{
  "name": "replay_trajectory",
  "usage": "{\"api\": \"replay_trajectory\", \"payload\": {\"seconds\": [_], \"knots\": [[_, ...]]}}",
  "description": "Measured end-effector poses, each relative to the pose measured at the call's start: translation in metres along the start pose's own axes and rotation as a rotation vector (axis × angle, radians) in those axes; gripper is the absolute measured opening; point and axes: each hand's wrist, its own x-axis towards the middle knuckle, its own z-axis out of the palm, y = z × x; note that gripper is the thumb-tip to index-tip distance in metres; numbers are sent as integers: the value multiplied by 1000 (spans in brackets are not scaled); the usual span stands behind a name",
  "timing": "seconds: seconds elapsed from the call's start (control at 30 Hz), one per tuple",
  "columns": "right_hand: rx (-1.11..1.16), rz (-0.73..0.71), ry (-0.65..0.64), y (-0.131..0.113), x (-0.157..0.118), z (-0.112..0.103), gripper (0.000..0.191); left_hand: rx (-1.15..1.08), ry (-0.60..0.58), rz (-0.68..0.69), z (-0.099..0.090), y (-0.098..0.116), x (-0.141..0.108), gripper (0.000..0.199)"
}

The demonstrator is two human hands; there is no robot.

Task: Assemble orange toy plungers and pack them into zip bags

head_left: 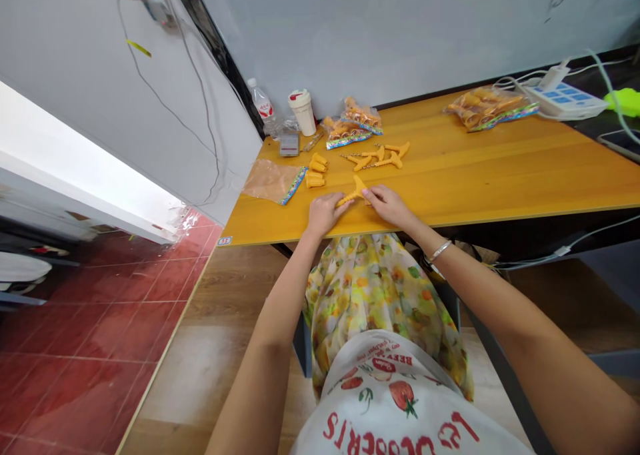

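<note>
Left hand: your left hand (325, 213) lay low over the front of the counter (500, 181), its grip closed on the stem end of a yellow corkscrew (359, 187).
Right hand: your right hand (387, 206) had its grip closed too, thumb and fingers pinching the handle of that same corkscrew; a bracelet (441, 249) circled the wrist.
Held corkscrew: it was between your two hands, near the counter's front edge, with one arm of its T-shaped handle pointing away from you.
Loose corkscrews: several more corkscrews (395, 161) lay in a loose cluster just beyond your hands, metal spirals pointing left.
Caps: a few yellow caps (315, 181) sat beyond your left hand, left of the cluster.
Flat bag: a clear bag (273, 177) with a colourful strip lay left of the caps.
Filled bags: two packed bags (345, 133) stood together behind the cluster, and a larger bag (483, 106) lay well to the right, beside a power strip (567, 100).
Drinks: a bottle (263, 107) and a lidded cup (303, 113) stood at the back left.
</note>
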Motion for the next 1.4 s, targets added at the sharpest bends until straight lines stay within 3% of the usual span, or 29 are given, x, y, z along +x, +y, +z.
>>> {"api": "replay_trajectory", "payload": {"seconds": [0.13,0.23,0.33,0.43,0.5,0.63,0.83,1.07,1.23,1.4], "knots": [[-30,41,-54,0,-1,-3,66,21,-1,47,2,-1,0,34],[91,54,9,6,0,-1,53,20,7,41,1,-1,0,34],[179,-35,50,11,1,2,46,18,-5,33,-1,0,0,34],[129,-91,34,13,2,3,44,8,-23,10,-2,1,1,35],[77,-57,30,13,3,3,42,-4,-28,-8,-1,1,1,35],[26,-3,40,12,3,0,57,-7,-25,-16,0,1,0,36],[268,96,13,8,1,2,55,-14,-17,0,1,-1,0,35],[185,39,-135,8,0,3,44,-12,-21,28,0,0,0,33],[152,43,-130,7,-1,2,37,-43,-10,32,3,0,-1,35],[259,120,-102,5,-1,4,31,-3,-39,53,1,1,-1,34]]}}
